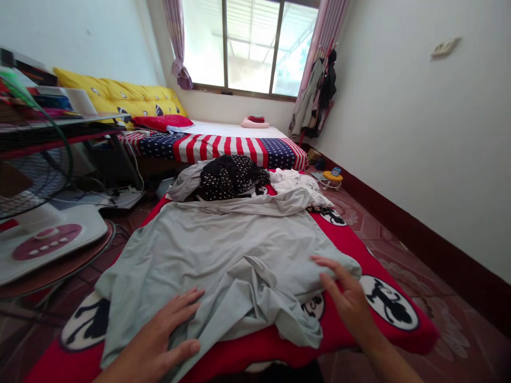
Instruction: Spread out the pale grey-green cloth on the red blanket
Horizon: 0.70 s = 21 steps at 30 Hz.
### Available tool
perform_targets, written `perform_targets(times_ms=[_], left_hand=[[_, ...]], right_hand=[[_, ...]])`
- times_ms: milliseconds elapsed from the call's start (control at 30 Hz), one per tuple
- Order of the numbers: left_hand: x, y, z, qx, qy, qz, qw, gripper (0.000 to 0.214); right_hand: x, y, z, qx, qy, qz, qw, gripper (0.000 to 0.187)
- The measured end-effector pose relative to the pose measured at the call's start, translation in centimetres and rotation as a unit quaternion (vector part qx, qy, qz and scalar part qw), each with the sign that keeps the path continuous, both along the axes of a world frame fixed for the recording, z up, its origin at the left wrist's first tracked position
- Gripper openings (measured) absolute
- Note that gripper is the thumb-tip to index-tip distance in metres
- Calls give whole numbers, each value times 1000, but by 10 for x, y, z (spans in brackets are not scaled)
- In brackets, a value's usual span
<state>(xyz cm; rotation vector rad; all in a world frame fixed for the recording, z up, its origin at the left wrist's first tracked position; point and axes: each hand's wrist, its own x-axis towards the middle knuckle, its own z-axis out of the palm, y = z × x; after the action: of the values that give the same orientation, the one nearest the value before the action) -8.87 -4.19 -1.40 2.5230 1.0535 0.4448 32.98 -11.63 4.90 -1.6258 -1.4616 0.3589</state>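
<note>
A pale grey-green garment (pixel 223 234) lies spread over a red blanket (pixel 403 340) with white patches and dark figures. Its near part is bunched into folds toward the middle. My left hand (pixel 167 330) rests on its lower left part, fingers stretched out and thumb apart. Over the right edge of the cloth is my right hand (pixel 343 287), fingers spread, near or touching the fabric. Neither hand grips anything. Beyond the garment sit a black dotted garment (pixel 229 178) in a heap and a white patterned garment (pixel 297 186).
At the left are a fan (pixel 48 234) on a round stool and a cluttered desk (pixel 51 133). A bed (pixel 235 130) with a striped and starred cover stands under the window. Clothes hang on a rack (pixel 319 90) by the right wall, near a small yellow stool (pixel 333 176).
</note>
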Motion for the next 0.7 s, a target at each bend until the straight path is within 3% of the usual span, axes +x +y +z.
perform_targets(times_ms=[33,100,133,200,267,367,433,533,600,700], left_hand=[[-3,-3,5,-10,4,6,1000,60],[-10,-11,18,-35,16,16,999,69],[-14,-15,24,-50,25,24,998,73],[-23,-22,36,-77,44,41,995,78],[-34,-26,42,-92,61,65,992,82],[-56,-28,42,-86,82,97,988,85],[-72,-29,39,-67,90,104,988,87],[-89,-30,34,-40,92,104,989,90],[-93,-30,30,-30,91,110,989,87],[-90,-26,23,-17,89,125,988,78]], right_hand=[[22,2,-2,17,-17,-89,996,41],[69,7,-14,-22,-64,-180,981,58],[91,10,-24,-57,-79,-188,977,61],[124,14,-47,-83,-109,-159,978,48],[140,16,-64,-70,-127,-127,981,37],[135,13,-70,-91,-79,-93,988,31],[123,13,-63,-125,0,-133,983,33],[111,17,-48,-108,181,-195,958,38],[108,21,-37,-88,302,-177,933,36],[110,22,-25,-109,349,-168,915,33]])
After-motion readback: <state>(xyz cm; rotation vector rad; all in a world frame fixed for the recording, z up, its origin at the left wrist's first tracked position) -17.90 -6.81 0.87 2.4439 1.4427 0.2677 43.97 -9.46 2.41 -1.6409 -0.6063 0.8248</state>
